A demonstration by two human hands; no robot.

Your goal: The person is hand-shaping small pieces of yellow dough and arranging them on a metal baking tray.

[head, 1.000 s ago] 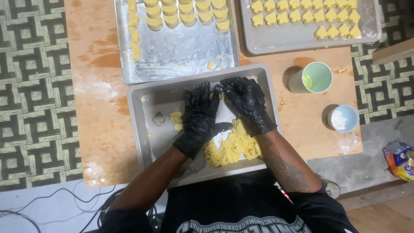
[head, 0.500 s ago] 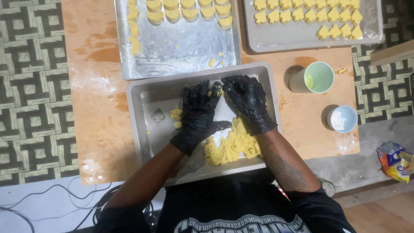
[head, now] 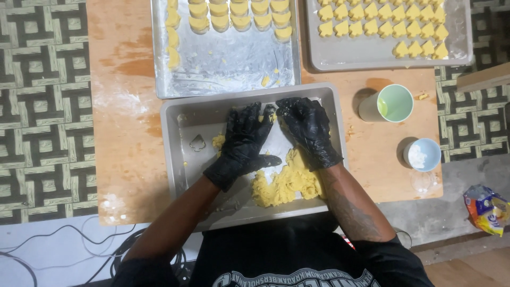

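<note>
Both my hands wear black gloves and press down side by side inside a grey metal tray (head: pixel 178 154) on a low wooden board. My left hand (head: pixel 243 141) lies flat with its thumb stretched right. My right hand (head: pixel 309 129) lies flat beside it, fingertips near the tray's far wall. A small bit of yellow dough shows between the fingertips; what lies under the palms is hidden. A lump of yellow dough (head: pixel 287 183) sits just below my hands. A spade-shaped cutter (head: pixel 197 142) rests in the tray's left part, beside a small dough scrap (head: pixel 218 141).
Two trays stand beyond: a foil-lined one (head: pixel 223 64) with round dough pieces along its far and left edges, and a grey one (head: pixel 372 53) with rows of spade-shaped pieces. A green cup (head: pixel 390 103) and a small blue bowl (head: pixel 422 154) stand right. Cables lie at lower left.
Both hands stay pressed in the same spot in the tray; only slight shifts of the fingers and of the view.
</note>
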